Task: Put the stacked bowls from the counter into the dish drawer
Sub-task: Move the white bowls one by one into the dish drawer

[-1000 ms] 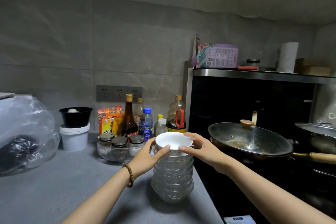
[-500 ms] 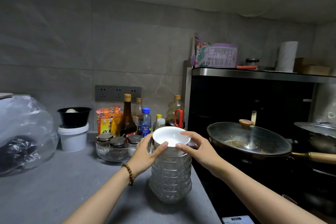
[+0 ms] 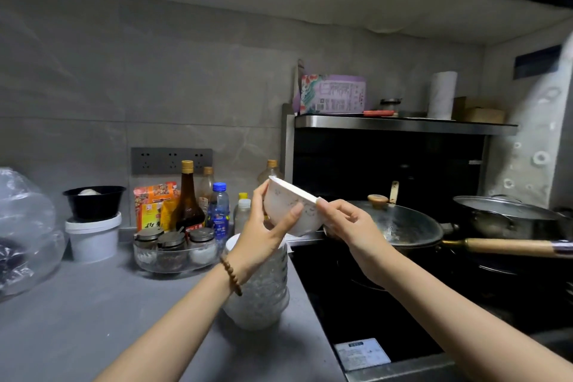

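A white bowl [image 3: 286, 205] with a faint pattern is held in the air, tilted with its mouth facing away to the upper right. My left hand [image 3: 263, 236] grips its near side and my right hand [image 3: 347, 223] pinches its right rim. Below them a stack of clear glass bowls [image 3: 263, 291] stands on the grey counter [image 3: 93, 319], partly hidden by my left wrist. The dish drawer is not in view.
A glass tray of spice jars [image 3: 175, 250], bottles [image 3: 187, 198] and a white tub [image 3: 93, 237] stand behind the stack. A plastic bag [image 3: 24, 232] lies at the left. To the right are a black stove [image 3: 387, 304], a wok [image 3: 403, 225] and a lidded pan [image 3: 508, 214].
Both hands lifted the white bowl off the top of the stack and tipped it. The glass bowls stayed on the counter.
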A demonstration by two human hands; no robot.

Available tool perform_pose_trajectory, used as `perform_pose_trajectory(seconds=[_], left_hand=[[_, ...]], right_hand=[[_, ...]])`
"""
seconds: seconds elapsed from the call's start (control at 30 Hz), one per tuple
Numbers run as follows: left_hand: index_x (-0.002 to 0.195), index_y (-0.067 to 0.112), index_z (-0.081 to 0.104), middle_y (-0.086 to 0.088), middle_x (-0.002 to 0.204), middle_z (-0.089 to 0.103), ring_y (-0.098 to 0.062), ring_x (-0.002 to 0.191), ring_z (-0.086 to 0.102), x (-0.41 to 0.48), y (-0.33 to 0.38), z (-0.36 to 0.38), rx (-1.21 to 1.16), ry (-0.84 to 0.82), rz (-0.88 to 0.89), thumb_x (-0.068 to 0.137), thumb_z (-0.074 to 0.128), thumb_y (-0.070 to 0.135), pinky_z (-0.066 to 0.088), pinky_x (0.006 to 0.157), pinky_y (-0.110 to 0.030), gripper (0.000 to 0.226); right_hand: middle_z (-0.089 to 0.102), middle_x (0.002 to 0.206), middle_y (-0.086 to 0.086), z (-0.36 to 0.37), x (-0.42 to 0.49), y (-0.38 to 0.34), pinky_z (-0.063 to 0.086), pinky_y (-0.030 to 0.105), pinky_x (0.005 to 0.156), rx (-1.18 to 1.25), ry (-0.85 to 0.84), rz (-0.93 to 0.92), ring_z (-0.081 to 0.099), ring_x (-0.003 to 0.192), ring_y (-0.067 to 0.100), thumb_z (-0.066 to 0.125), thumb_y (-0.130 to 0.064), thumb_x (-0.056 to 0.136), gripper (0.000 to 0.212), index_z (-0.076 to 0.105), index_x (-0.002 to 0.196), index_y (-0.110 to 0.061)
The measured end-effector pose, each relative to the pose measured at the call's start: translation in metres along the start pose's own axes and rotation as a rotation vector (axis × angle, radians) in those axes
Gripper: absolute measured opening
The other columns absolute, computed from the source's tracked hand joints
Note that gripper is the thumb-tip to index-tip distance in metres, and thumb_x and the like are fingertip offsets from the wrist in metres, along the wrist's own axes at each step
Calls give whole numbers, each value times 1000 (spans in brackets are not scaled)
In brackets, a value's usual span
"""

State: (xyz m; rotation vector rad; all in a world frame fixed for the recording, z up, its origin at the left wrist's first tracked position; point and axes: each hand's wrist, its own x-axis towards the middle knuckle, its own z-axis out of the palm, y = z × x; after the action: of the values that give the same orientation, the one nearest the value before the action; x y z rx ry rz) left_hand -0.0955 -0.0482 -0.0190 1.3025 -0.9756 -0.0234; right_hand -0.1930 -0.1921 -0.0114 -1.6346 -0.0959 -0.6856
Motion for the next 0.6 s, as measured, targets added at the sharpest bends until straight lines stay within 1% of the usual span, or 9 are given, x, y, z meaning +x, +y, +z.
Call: perform_pose_trajectory(seconds=[0.07,0.13,0.2,0.23,0.33,0.4,0.43,0.5,0.6], left_hand=[[135,35,28,8,124,49,-5,111,54,-4,3,22,-45,-15,2,64,67,51,55,82,-25,83],[132,36,33,6,124,51,-7,109,56,-8,3,43,-74,-28,-13,62,70,54,56,81,-27,82],[132,33,36,2,126,53,-11,111,58,-13,-2,66,-113,-77,-54,62,71,54,55,86,-36,80],[133,31,37,1,126,54,-13,111,59,-16,-5,77,-131,-120,-88,64,71,54,56,85,-37,80],[129,31,42,2,121,57,-8,100,65,-33,-14,114,-188,-249,-201,62,69,60,57,72,-28,78],[125,30,45,0,119,61,-10,98,67,-46,-21,138,-183,-328,-291,57,68,68,58,74,-32,81],[124,29,47,-1,118,62,-13,99,67,-52,-25,150,-174,-369,-336,55,67,71,59,77,-36,83],[123,25,49,-4,117,64,-19,103,66,-65,-36,175,-171,-455,-415,58,65,70,57,83,-44,81],[117,15,55,-13,115,65,-27,105,64,-86,-55,210,-246,-541,-493,66,61,61,51,90,-55,69]], right_hand=[[74,82,-4,-16,-15,-7,52,13,75,-22,33,23,69,80,3,66,-51,69,52,65,90,-3],[76,95,2,-34,-32,-13,52,14,76,-46,51,66,70,90,9,68,-60,62,67,67,96,-2],[75,102,1,-55,-53,-19,48,16,80,-90,30,100,69,96,8,67,-65,61,67,70,100,-10],[74,103,-1,-67,-63,-21,45,19,84,-119,18,108,68,98,7,67,-66,62,65,71,102,-15],[73,108,-3,-101,-95,-24,43,26,94,-218,13,133,65,105,7,67,-65,65,61,71,107,-20],[73,110,-4,-123,-116,-23,42,27,98,-280,28,167,64,109,8,67,-66,65,63,71,109,-22],[73,109,-5,-134,-128,-22,42,26,97,-309,31,186,64,109,7,67,-66,66,61,71,109,-23],[75,102,-6,-152,-151,-16,43,21,89,-341,24,224,66,100,2,66,-60,71,48,74,102,-24],[76,89,-5,-174,-182,-2,48,12,76,-327,37,285,67,85,0,67,-51,74,35,78,91,-22]])
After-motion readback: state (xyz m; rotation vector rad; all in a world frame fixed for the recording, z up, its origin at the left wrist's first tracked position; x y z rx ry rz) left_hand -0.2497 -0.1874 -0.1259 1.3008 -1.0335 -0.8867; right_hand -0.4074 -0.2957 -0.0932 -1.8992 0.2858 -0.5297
